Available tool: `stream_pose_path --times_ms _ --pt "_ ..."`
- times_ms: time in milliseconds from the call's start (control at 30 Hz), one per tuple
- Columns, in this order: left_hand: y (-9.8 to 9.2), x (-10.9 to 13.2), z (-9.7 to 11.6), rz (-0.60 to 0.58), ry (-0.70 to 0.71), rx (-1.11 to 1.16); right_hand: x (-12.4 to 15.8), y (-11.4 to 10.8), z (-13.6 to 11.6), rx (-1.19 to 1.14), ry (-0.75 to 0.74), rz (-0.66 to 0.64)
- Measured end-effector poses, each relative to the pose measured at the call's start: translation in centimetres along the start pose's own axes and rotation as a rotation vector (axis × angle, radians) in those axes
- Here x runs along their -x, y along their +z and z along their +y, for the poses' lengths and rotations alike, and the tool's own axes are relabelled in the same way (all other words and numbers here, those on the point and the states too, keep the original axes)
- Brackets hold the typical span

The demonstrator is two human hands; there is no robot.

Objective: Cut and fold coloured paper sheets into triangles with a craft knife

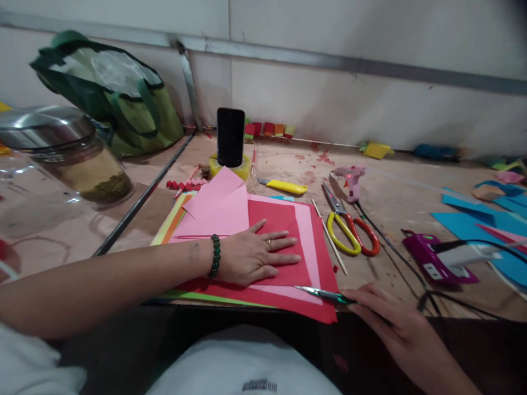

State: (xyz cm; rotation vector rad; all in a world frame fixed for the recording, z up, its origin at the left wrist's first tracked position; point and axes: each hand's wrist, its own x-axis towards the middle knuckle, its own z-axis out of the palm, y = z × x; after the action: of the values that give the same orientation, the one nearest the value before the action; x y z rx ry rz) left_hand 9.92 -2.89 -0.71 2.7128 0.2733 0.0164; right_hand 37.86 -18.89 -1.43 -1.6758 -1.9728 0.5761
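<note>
My left hand [263, 252] lies flat with its fingers spread, pressing on a red paper sheet [272, 216]. That sheet rests on a pile of coloured paper, with a pink sheet [308, 241] and a larger red sheet [327, 263] beneath it. A folded pink paper [218, 203] lies on the pile just beyond my left wrist. At the pile's near right corner, my right hand [387, 310] is closed on a slim pointed metal tool with a green handle [325, 294]. Its tip points left across the paper; I cannot tell whether it is a knife or small scissors.
Right of the pile are a thin stick [329, 236], scissors [349, 225], a pink glue gun [352, 184] and a purple power strip [436, 260]. Beyond it are a yellow utility knife [284, 186] and a propped phone [230, 137]. A glass jar [78, 159] and green bag [119, 104] stand left.
</note>
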Motion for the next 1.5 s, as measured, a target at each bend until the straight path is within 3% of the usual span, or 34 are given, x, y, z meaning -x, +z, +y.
stream_pose_path --times_ms 500,1000,1333,1500 --pt "0.1 -0.1 -0.2 -0.019 0.034 -0.073 -0.1 1.6 -1.0 -0.002 -0.064 -0.019" --pt "0.1 -0.1 -0.3 -0.019 0.031 -0.069 -0.9 3.1 -3.5 0.058 -0.173 0.076" --pt "0.6 -0.8 0.2 0.001 -0.004 -0.103 -0.6 2.4 -3.4 0.048 -0.120 0.064" --pt "-0.3 -1.5 0.6 -0.030 -0.020 -0.070 -0.7 2.0 -2.6 0.039 -0.095 0.060"
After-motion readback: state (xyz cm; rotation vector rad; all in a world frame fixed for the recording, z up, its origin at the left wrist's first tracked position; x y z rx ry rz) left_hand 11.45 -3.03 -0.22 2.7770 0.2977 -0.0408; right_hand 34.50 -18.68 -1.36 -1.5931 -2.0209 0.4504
